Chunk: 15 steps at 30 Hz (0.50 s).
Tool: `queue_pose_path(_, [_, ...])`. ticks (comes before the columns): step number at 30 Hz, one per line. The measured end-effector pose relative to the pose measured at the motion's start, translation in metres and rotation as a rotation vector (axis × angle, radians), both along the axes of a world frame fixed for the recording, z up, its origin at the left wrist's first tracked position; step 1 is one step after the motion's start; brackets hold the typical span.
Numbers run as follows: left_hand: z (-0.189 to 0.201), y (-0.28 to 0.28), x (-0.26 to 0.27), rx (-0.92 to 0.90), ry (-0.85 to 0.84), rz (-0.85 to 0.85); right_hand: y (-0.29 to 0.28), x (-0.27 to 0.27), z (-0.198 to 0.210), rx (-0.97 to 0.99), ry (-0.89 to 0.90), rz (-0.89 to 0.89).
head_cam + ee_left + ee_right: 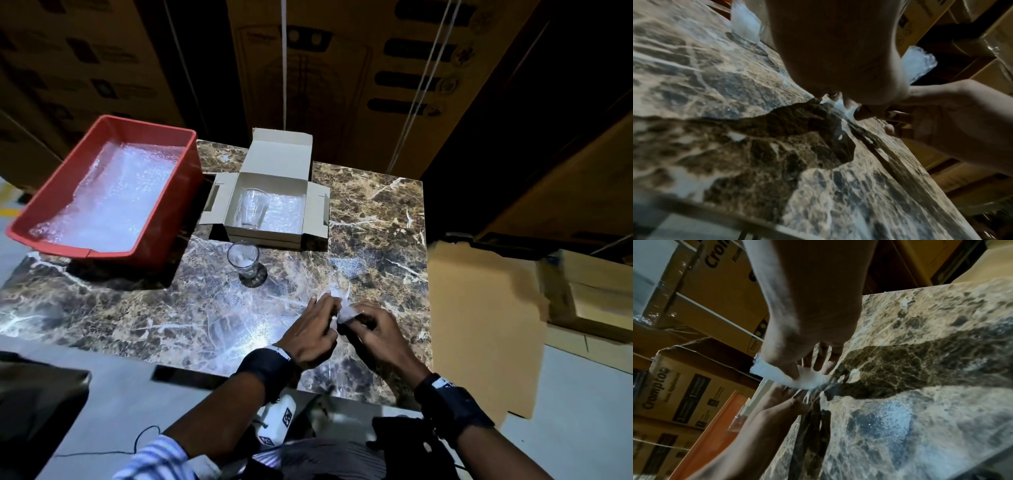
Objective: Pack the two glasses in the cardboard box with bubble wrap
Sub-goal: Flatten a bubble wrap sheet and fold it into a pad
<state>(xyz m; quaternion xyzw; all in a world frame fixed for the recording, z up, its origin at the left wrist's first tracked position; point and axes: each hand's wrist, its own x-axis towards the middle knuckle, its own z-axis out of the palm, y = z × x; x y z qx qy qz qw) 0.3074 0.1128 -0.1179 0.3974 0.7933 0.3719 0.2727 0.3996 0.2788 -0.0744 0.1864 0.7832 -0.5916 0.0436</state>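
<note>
Dim room; overhead light glares off the glossy desk [212,318], edges bend, both wrist views blurred and shadowed.

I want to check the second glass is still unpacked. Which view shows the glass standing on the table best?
The head view: the glass stands upright on the marble table, outside the cardboard box. The left wrist view shows only a blurred part of it; the right wrist view does not clearly show it.

Between the hands and the cardboard box [270,202] the marbled tabletop [137,308] lies bare, save one upright glass [244,262] just before the box. The red tray [61,205] blocks the left; the box's raised lid [279,150] walls its far side.
</note>
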Motion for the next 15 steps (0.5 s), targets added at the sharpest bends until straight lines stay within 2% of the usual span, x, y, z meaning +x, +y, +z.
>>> queue_pose_path(5, [-0.004,-0.007,-0.011,0.0,-0.016,0.044,0.001,0.01,-0.012,0.06,-0.061,0.057])
queue_pose_path(12, [-0.006,-0.008,-0.023,-0.013,0.077,0.074,0.001,0.014,-0.053,0.199,-0.088,-0.018])
queue_pose_path(15, [-0.01,-0.008,-0.021,0.03,0.144,0.186,-0.001,0.012,-0.058,0.243,-0.057,-0.06])
